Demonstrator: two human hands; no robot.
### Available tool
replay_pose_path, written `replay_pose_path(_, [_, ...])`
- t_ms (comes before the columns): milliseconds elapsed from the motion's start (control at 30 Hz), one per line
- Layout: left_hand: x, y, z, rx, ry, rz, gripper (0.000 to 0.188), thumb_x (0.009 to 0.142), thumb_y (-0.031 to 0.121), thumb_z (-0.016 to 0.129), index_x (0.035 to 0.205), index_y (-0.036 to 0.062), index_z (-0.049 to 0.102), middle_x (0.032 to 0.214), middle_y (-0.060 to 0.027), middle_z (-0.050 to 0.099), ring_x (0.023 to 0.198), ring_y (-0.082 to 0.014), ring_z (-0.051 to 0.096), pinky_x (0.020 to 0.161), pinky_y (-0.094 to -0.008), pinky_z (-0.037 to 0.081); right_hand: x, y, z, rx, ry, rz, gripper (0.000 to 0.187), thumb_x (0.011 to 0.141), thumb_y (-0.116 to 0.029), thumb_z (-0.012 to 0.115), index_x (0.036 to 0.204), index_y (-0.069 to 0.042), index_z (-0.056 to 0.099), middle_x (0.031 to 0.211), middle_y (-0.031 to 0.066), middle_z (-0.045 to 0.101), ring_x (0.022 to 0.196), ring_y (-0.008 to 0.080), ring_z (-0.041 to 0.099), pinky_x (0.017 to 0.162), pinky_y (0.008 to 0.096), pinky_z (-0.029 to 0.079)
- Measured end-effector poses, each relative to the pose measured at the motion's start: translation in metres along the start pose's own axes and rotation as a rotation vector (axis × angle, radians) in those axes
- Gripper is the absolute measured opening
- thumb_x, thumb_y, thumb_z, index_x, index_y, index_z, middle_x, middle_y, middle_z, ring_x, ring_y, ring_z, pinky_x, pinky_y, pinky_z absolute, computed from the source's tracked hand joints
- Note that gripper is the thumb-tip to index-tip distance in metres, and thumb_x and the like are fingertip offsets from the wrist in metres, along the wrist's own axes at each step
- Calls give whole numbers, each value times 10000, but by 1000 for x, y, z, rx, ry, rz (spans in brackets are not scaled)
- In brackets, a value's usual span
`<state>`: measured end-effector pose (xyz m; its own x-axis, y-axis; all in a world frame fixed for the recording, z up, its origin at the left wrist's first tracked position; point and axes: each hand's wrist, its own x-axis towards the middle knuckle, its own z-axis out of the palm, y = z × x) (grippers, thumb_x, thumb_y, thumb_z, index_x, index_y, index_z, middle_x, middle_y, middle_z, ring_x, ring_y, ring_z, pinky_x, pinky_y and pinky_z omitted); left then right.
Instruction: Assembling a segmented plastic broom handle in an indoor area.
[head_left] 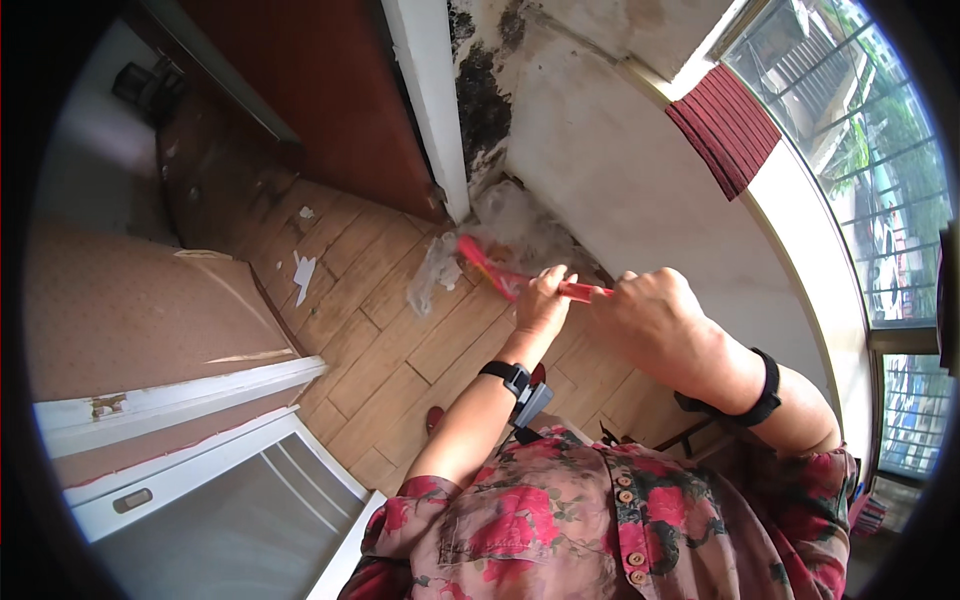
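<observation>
Both of my hands are closed around the red handle of a broom (580,291). My left hand (543,303) grips it lower down, and my right hand (655,318) wraps the upper end. The broom's red head (482,263) is blurred and sits low by the wall corner, its bristles hard to make out. Crumpled clear plastic (433,275) lies on the floor beside the head. More whitish plastic (520,215) is bunched in the corner behind it.
White scraps (304,275) lie on the wood-look floor (365,345) to the left. A brown door (330,90) stands at the far left, beside a mould-stained wall (485,100). A white-framed screen panel (280,500) is near left. Right, a red striped cloth (725,130) hangs by the window.
</observation>
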<state>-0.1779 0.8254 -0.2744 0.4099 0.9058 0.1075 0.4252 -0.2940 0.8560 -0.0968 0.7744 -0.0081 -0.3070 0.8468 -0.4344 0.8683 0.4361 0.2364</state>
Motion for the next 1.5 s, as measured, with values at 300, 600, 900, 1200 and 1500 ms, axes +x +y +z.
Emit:
replay_pose_path(300, [5, 59, -29, 185, -152, 166, 134, 852, 177, 625, 950, 97, 579, 852, -122, 652, 769, -350, 637, 605, -437, 509, -64, 23, -4, 223, 117, 181, 263, 781, -137, 619, 1038, -87, 612, 675, 84, 611, 597, 241, 640, 493, 353, 480])
replay_pose_path(600, [-37, 12, -67, 346, -242, 105, 154, 760, 109, 690, 833, 74, 559, 858, -131, 651, 794, -360, 635, 649, -462, 502, -33, 8, 43, 455, 163, 63, 212, 789, -156, 621, 991, -101, 657, 657, 85, 652, 668, 216, 682, 526, 347, 524])
replay_pose_path(900, [-68, -72, -92, 407, -189, -165, 188, 779, 112, 649, 962, 74, 663, 959, -163, 669, 878, -375, 634, 730, -451, 510, 55, -44, 80, 591, 158, -60, 139, 812, -202, 611, 868, -119, 708, 741, 102, 685, 724, 241, 694, 601, 362, 549])
replay_pose_path(1200, [14, -78, -33, 303, -266, -59, 177, 762, 68, 637, 936, 42, 653, 956, -173, 660, 915, -372, 623, 768, -448, 509, 61, 5, 73, 519, 141, 179, 131, 788, -152, 599, 729, -95, 701, 693, 93, 683, 672, 225, 692, 565, 341, 542])
replay_pose_path(1500, [71, 19, -17, 148, -506, 291, 168, 722, 57, 706, 832, 49, 580, 878, -161, 642, 841, -375, 631, 701, -460, 522, -8, 61, 28, 509, 118, 392, 159, 803, -221, 647, 929, -128, 676, 603, 87, 595, 599, 277, 627, 533, 381, 490])
